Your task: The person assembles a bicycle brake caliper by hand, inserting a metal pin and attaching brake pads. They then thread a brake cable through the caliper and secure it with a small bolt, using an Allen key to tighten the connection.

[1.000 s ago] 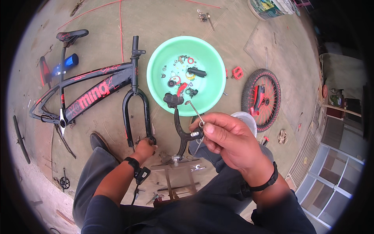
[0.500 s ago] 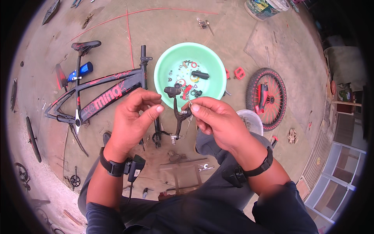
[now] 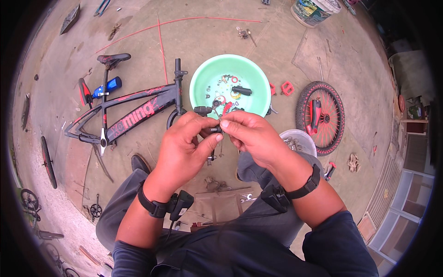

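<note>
My left hand [image 3: 184, 145] and my right hand [image 3: 251, 134] meet in front of the green basin, fingertips pinched together on a black bicycle brake arm [image 3: 215, 130]. Its dark brake pad [image 3: 203, 110] sticks out above the left fingers. Most of the arm is hidden behind the fingers, and its lower end shows under them. A thin metal rod [image 3: 218, 112] rises from the right fingertips; I cannot tell whether it belongs to the brake. The light green basin [image 3: 197, 83] just beyond holds several small parts, among them a black cylindrical piece [image 3: 242, 90].
To the left lies a black and red bicycle frame [image 3: 138, 111] with a blue bottle [image 3: 108, 87]. On the right are a wheel [image 3: 302, 115], red pedals [image 3: 287, 88] and a white bowl [image 3: 308, 144] of small metal parts. A spanner [image 3: 248, 198] lies near my legs.
My left hand has moved right and closed on the brake arm, which hung from my right hand alone before. The whole view has shifted slightly.
</note>
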Tool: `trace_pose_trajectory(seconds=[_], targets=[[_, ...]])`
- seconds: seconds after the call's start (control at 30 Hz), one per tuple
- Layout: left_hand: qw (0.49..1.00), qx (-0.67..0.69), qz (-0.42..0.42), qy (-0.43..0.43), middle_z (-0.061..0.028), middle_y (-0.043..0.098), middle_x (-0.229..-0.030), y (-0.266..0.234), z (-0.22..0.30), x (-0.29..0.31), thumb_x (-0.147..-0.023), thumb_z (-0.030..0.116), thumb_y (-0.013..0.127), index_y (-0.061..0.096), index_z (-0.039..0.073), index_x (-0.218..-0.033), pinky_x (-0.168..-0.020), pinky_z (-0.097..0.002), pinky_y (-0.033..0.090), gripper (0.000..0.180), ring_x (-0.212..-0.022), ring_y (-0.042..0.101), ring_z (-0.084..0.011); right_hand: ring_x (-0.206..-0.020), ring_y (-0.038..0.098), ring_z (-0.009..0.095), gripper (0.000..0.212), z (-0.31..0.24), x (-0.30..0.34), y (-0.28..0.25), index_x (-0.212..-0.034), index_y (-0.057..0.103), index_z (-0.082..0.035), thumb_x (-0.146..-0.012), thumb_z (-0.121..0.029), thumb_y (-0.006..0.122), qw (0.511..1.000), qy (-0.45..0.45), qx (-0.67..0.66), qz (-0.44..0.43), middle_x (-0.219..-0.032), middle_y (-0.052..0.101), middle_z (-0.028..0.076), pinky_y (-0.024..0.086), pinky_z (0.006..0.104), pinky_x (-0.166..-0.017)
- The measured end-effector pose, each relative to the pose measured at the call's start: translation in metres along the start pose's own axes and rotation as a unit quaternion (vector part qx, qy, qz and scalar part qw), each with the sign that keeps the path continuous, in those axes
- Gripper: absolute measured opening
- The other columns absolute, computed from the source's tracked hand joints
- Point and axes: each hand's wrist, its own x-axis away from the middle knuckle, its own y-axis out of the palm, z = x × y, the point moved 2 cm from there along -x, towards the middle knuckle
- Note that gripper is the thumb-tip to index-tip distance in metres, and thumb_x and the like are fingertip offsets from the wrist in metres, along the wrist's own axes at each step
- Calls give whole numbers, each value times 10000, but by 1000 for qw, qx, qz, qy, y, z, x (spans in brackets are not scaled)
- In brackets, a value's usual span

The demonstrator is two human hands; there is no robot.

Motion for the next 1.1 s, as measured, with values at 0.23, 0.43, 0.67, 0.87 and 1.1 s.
trace_pose_trajectory(seconds=[0.23, 0.43, 0.67, 0.87, 1.1], targets=[[1000, -3, 1, -4, -49, 609, -916, -2, -4, 1, -826, 20, 750, 694, 31, -1032, -595, -233, 458, 214, -770, 603, -112, -659, 426, 35, 253, 1, -2, 2, -1069, 660, -47, -985, -284, 631, 998, -29, 52, 11, -781, 534, -58, 347, 205, -559], [1000, -18, 11, 15, -76, 605, -873, -1, -4, 1, -821, 41, 755, 686, 29, -1011, -576, -284, 471, 202, -712, 588, -170, -659, 424, 36, 266, 2, -4, 4, -1074, 663, -43, -982, -291, 631, 994, -44, 96, 27, -770, 530, -58, 359, 206, -566], [999, -31, 10, 14, -97, 609, -854, -2, -4, 2, -820, 35, 744, 673, 20, -1002, -627, -336, 489, 196, -742, 600, -228, -716, 480, 40, 256, 0, -2, 4, -1074, 666, -26, -985, -263, 624, 988, -57, 141, 31, -801, 569, -38, 405, 219, -616], [1000, -13, 14, 3, -89, 609, -872, -1, -7, 6, -837, 56, 741, 666, 21, -1021, -593, -295, 495, 202, -754, 623, -195, -920, 557, 78, 226, 5, -7, 5, -1060, 659, 19, -982, -189, 616, 981, -80, 175, 25, -971, 657, 12, 468, 266, -824], [1000, -14, -3, -18, -86, 610, -871, -1, -12, 6, -833, 63, 745, 662, 21, -1024, -582, -269, 500, 212, -729, 635, -163, -893, 564, 85, 218, 4, -7, 6, -1031, 668, 19, -969, -185, 623, 979, -77, 187, 35, -945, 655, 19, 473, 275, -798]])
